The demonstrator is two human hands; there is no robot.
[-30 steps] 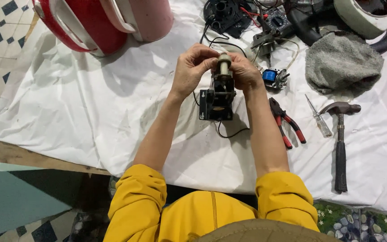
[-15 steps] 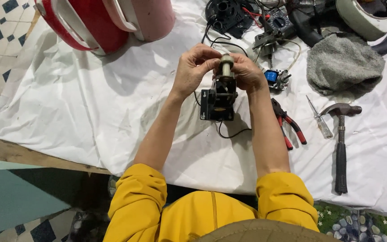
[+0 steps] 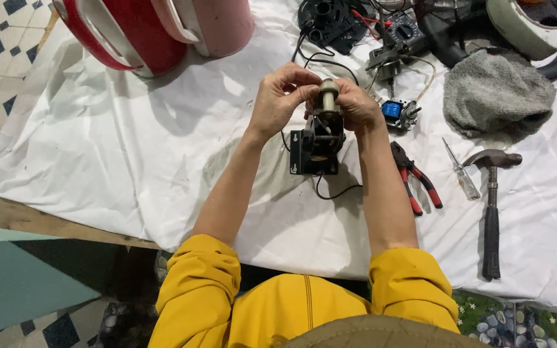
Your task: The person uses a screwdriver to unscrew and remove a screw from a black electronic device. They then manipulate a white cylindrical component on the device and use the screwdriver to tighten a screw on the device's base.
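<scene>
The white cloth (image 3: 130, 161) covers the table and hangs over its near edge, where a strip of bare wood (image 3: 40, 222) shows at the left. To the left of the left hand (image 3: 278, 103) lies a broad stretch of bare cloth reaching to the table's left edge. To the right of the right hand (image 3: 356, 106) the room is tighter.

Both forearms reach forward from yellow sleeves (image 3: 195, 290) and converge above the middle of the cloth. The left hand is curled, its fingertips pinching the pale rounded top of a small motor assembly (image 3: 320, 132). The right hand is wrapped around the same top from the other side, fingers closed on it. The assembly stands upright between the two hands, its black frame hanging below them just over the cloth, with a black wire (image 3: 333, 192) trailing from its base.

Just right of the right wrist lie red-handled pliers (image 3: 414, 177), then a clear-handled screwdriver (image 3: 460, 174) and a hammer (image 3: 491, 206), all well inside the right edge. A small coil with a blue wrap (image 3: 398, 111) sits just beside the right hand. Beyond it rests a grey cloth cap (image 3: 498, 93). Far left of the left hand stands a red and white container (image 3: 149, 29).
</scene>
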